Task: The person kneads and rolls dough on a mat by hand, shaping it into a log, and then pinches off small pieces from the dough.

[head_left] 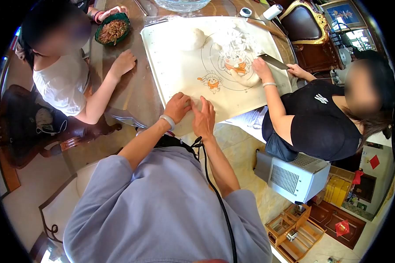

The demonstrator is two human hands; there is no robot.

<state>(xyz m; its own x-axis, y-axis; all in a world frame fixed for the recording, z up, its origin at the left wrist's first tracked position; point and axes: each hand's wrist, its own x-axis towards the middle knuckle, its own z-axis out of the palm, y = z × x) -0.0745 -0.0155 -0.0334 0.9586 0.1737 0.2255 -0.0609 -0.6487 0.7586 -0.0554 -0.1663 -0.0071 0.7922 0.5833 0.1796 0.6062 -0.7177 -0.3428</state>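
Note:
My left hand [177, 107], with a pale band on its wrist, is at the near edge of a cream kneading mat [171, 65] printed with cartoon figures. Close beside it, my right hand [203, 117] has its fingers bent toward the left one. The fingertips of both hands come together over the mat's edge; whatever is between them, if anything, is hidden. Farther up the mat sit a round lump of dough [195, 38], a heap of floured dough pieces [239, 41] and a thick length of dough [246, 79].
At right, a person in black holds a cleaver [273, 61] near the dough. Another person at left steadies a green bowl of filling [113, 30]. A wooden rolling pin [266, 27], a white roll [273, 12] and a glass bowl [182, 3] stand along the table's far side.

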